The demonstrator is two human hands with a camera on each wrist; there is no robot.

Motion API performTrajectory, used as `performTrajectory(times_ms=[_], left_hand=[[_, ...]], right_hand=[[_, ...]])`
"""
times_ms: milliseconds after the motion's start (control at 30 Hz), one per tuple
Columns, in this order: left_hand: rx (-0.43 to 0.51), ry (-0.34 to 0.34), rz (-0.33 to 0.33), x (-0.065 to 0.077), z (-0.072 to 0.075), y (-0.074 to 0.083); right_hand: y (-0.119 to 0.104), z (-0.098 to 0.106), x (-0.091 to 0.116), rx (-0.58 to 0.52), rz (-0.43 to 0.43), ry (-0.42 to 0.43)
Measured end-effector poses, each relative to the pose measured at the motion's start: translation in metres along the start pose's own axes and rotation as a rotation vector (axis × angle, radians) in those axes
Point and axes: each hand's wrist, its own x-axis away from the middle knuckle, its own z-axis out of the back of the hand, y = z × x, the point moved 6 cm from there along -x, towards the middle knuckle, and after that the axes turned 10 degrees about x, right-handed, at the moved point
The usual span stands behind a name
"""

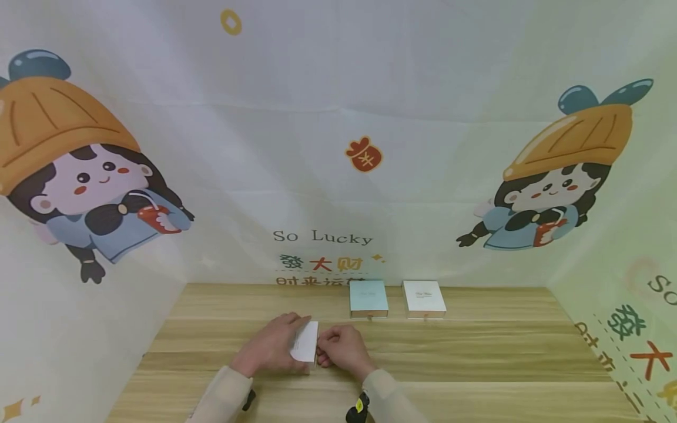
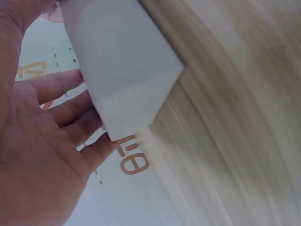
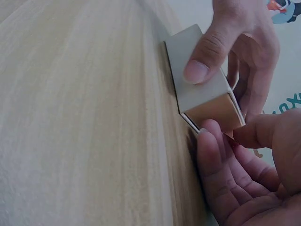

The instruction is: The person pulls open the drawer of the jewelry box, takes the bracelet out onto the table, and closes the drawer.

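Observation:
A small white drawer box (image 1: 305,343) is tilted up on the wooden table, in front of the person. The left hand (image 1: 271,348) grips it from the left, with the thumb on one white face and the fingers behind it in the right wrist view. The brown drawer end (image 3: 211,115) faces the right hand (image 1: 345,351). Thumb and fingertips of that hand pinch at this end's edge, where a bit of a reddish pull tab shows; the fingers hide most of it. In the left wrist view the box's plain white side (image 2: 127,56) lies against the fingertips.
A light blue drawer box (image 1: 368,296) and another white drawer box (image 1: 424,296) lie side by side at the back of the wooden table (image 1: 486,358), small tabs facing front. A printed cloth backdrop (image 1: 423,194) rises behind and at both sides.

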Motion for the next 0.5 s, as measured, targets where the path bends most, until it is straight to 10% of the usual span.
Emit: performTrajectory(times_ms=[500], left_hand=[[0.027, -0.011, 0.028, -0.002, 0.0015, 0.0024]], right_hand=[[-0.0041, -0.0012, 0.0018, 0.085, 0.073, 0.122]])
